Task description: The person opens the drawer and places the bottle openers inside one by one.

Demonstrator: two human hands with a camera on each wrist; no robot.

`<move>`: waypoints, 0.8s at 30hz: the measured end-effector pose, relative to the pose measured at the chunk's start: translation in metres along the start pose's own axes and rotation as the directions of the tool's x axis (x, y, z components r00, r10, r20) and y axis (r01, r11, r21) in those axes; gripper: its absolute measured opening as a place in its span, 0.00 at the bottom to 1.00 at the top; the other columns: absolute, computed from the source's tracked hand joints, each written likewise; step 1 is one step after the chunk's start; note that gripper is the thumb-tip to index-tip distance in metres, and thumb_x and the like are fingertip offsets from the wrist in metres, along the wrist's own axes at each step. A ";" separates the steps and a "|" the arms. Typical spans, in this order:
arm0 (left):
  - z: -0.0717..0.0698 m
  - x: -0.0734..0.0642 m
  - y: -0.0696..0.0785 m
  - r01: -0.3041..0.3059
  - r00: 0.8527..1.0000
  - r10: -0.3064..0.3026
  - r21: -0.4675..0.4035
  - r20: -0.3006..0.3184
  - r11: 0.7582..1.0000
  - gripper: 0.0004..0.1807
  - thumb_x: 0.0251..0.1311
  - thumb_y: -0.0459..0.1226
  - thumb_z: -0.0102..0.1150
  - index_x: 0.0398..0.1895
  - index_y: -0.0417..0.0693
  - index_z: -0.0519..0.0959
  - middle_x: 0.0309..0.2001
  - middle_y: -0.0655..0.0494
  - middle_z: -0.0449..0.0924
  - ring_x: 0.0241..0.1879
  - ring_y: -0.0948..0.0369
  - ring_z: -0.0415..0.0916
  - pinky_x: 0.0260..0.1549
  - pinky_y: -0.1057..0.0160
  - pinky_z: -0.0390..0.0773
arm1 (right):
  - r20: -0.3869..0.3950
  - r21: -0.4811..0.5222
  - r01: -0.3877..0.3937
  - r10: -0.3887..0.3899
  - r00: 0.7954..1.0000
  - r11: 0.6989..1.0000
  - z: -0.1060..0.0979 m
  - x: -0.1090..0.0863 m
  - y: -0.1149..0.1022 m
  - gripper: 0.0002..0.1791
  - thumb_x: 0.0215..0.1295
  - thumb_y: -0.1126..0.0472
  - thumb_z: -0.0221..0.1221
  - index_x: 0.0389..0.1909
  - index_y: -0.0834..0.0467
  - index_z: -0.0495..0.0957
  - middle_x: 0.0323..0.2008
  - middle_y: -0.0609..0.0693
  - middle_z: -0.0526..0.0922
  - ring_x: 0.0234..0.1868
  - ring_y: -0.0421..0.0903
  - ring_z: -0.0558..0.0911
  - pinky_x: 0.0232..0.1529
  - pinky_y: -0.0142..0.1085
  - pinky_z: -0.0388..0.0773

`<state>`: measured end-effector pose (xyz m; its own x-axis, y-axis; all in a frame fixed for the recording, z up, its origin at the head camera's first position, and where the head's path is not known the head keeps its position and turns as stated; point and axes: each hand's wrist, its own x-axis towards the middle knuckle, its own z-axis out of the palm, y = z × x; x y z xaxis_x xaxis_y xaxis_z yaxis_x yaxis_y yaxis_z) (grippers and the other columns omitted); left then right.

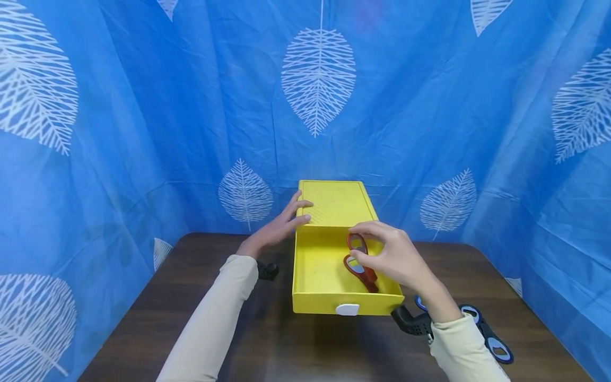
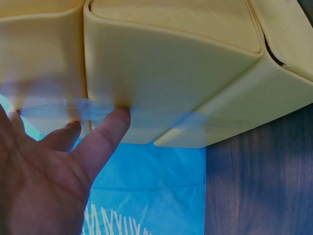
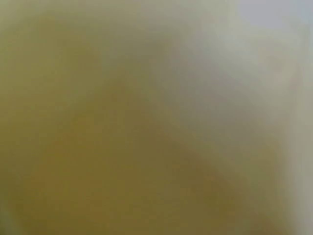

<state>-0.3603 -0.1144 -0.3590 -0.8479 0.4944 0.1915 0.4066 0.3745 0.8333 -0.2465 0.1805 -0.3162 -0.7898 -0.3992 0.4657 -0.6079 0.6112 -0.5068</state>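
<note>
Drawer [image 1: 315,304] holds scissors [image 1: 367,276]; we read long axis front to back, handles rearward. Right hand [image 1: 393,254] nearer: thumb and index parted about handles; pinch, we cannot tell. Left hand [image 1: 278,228]: fingers spread against box [image 1: 341,201].

Place: staged tabletop booth, indoors by the look of it; reads as a recording set more than a lived-in room.
Cloth [image 1: 391,116]: blue hanging with white leaf prints [image 1: 319,74], draped on 3 sides, left, far and right; creases and folds visible.
Table [image 1: 286,345]: dark wood-grain top, rounded far corners, fitted inside the cloth.
Wrist gear: 2 black units, left camera [image 1: 268,271], right camera [image 1: 409,322].
Desk goods: yellow drawer box [image 1: 341,204], red scissors [image 1: 368,277]; ordinary home or office items.
Beyond cloth: hidden; home, office or studio, cannot tell.
</note>
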 end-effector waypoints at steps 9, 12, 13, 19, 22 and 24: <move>0.001 0.000 0.000 0.001 1.000 -0.001 0.000 -0.009 1.000 0.31 0.75 0.58 0.46 0.77 0.66 0.59 0.84 0.68 0.24 0.83 0.50 0.33 0.72 0.33 0.59 | -0.009 -0.002 -0.026 0.026 1.000 1.000 0.010 0.003 -0.014 0.21 0.57 0.60 0.75 0.53 0.53 0.85 0.50 0.48 0.87 0.52 0.51 0.86 0.56 0.51 0.83; 0.002 -0.001 -0.001 0.007 1.000 -0.007 0.003 -0.011 1.000 0.31 0.75 0.59 0.45 0.77 0.67 0.60 0.84 0.69 0.24 0.83 0.50 0.34 0.72 0.34 0.60 | -0.028 0.012 -0.037 0.038 0.999 0.999 0.016 0.004 -0.018 0.22 0.57 0.61 0.75 0.53 0.53 0.85 0.49 0.47 0.87 0.52 0.51 0.86 0.56 0.51 0.83; 0.002 0.000 -0.001 0.007 1.000 -0.007 0.007 -0.012 1.000 0.31 0.75 0.60 0.45 0.77 0.66 0.60 0.84 0.68 0.24 0.83 0.50 0.34 0.72 0.34 0.59 | -0.035 0.020 -0.038 0.039 0.999 0.999 0.018 0.005 -0.018 0.22 0.57 0.61 0.75 0.54 0.54 0.85 0.49 0.48 0.87 0.52 0.51 0.86 0.56 0.52 0.83; 0.003 -0.002 0.000 0.004 1.000 -0.004 0.018 -0.012 1.000 0.31 0.75 0.59 0.44 0.77 0.65 0.59 0.84 0.67 0.24 0.83 0.51 0.32 0.74 0.35 0.57 | -0.056 0.057 -0.044 0.048 0.997 0.997 0.026 0.011 -0.022 0.23 0.58 0.62 0.74 0.55 0.58 0.84 0.51 0.54 0.87 0.53 0.55 0.87 0.56 0.53 0.83; 0.003 -0.002 0.002 -0.002 1.000 0.002 0.019 -0.016 1.000 0.31 0.75 0.58 0.44 0.77 0.63 0.60 0.84 0.66 0.24 0.83 0.50 0.31 0.74 0.35 0.55 | -0.071 0.054 -0.058 0.062 0.996 0.997 0.027 0.012 -0.021 0.23 0.59 0.62 0.74 0.56 0.60 0.84 0.53 0.56 0.86 0.54 0.57 0.86 0.56 0.53 0.82; 0.003 -0.002 0.002 -0.009 1.000 0.009 0.019 -0.017 1.000 0.31 0.76 0.57 0.45 0.78 0.62 0.60 0.84 0.65 0.23 0.83 0.50 0.30 0.74 0.34 0.55 | -0.075 0.047 -0.071 0.075 0.994 0.996 0.026 0.012 -0.021 0.23 0.59 0.61 0.73 0.56 0.60 0.83 0.54 0.57 0.86 0.55 0.58 0.86 0.56 0.53 0.82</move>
<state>-0.3566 -0.1123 -0.3593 -0.8496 0.4847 0.2078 0.4204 0.3847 0.8217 -0.2453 0.1453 -0.3194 -0.8246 -0.2998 0.4797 -0.5531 0.6053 -0.5724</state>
